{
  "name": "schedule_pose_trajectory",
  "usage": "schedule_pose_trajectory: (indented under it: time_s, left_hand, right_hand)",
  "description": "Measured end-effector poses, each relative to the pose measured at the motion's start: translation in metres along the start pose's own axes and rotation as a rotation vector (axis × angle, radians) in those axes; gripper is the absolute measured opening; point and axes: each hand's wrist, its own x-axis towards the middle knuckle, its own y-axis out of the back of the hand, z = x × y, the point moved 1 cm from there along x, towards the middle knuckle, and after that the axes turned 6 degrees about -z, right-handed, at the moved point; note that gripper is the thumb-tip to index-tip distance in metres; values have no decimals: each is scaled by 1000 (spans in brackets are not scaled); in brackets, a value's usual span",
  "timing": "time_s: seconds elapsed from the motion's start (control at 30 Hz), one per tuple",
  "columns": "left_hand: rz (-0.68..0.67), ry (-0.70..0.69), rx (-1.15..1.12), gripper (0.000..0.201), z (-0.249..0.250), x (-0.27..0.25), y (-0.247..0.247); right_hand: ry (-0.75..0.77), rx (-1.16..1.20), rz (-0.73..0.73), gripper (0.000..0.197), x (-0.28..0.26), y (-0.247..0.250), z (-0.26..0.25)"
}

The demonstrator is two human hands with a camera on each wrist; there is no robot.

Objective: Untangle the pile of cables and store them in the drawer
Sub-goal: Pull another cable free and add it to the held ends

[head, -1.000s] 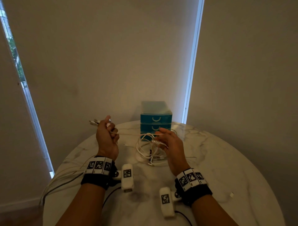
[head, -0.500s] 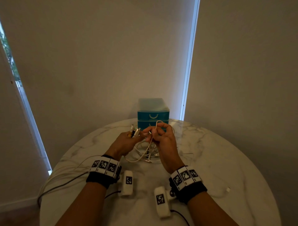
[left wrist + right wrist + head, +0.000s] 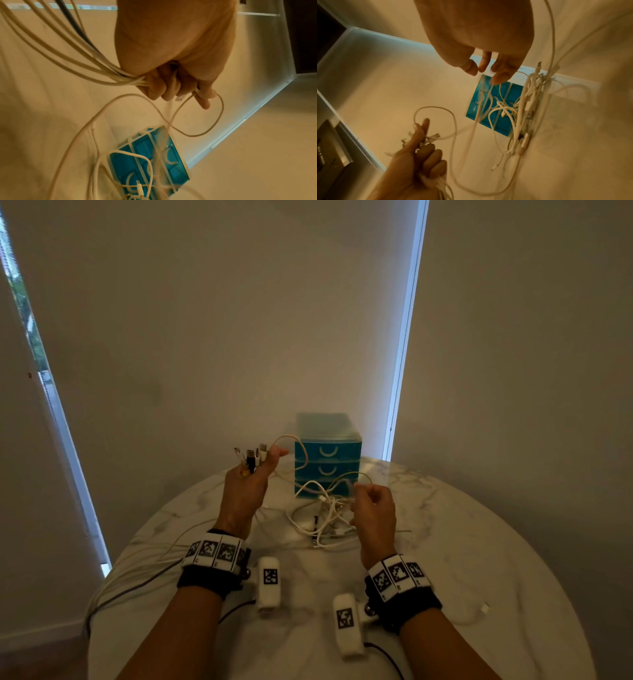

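The left hand [image 3: 245, 491] is raised above the round marble table [image 3: 479, 542], its fingers curled round a bunch of cable ends [image 3: 251, 458] so the plugs stand up out of the fist, sorted ends apparently kept together and clear of the knot. One pale cable [image 3: 291, 440] loops off its forefinger and runs down toward the tangle. The right hand [image 3: 373, 508] is held lower, well apart from the left, thumb and fingertips pinching a single strand [image 3: 481, 94] just above the pile of cables [image 3: 325, 518], which lies on the table touching the foot of the blue drawer unit [image 3: 327, 453]. That pinch looks meant to draw one line free while the other hand anchors its end (the strand itself is blurred in the wrist view). All three drawers look closed, so storing has not begun; much of the pile remains knotted.
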Motion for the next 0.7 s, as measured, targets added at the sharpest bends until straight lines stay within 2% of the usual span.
schedule_pose_trajectory:
  time_s: [0.07,0.1,0.13,0.23,0.3,0.33,0.47,0.5,0.6,0.7]
  left_hand:
    - [13,-30,-39,33,3,1,3]
    - [15,-31,-49,33,3,2,4]
    - [16,-29,-55,33,4,3,6]
    - [1,-30,-68,33,6,2,8]
    - [-23,-45,-64,34,9,2,7]
    - [-35,-50,-59,35,11,1,8]
    - [-82,-57,-76,35,22,2,15]
    - [-97,-59,-81,35,27,3,17]
    - [-165,-60,-29,36,49,3,25]
    - [-156,-94,64,35,78,-2,44]
  right_hand:
    - [112,-61,50,14,5,0,-4]
    - [177,-102,10,16,6,-2,-9]
    - [242,-154,-82,20,10,-6,-13]
    - [374,-377,-494,34,9,-29,-25]
    - [391,-499,-696,43,6,-44,-32]
    - [363,-470,-749,45,5,-51,-36]
    - [119,-119,-744,31,5,-69,-53]
    - [97,-75,-754,28,6,-73,-58]
    - [282,-205,-713,17,11,-78,-76]
    - [400,-272,-489,22,20,-77,-99]
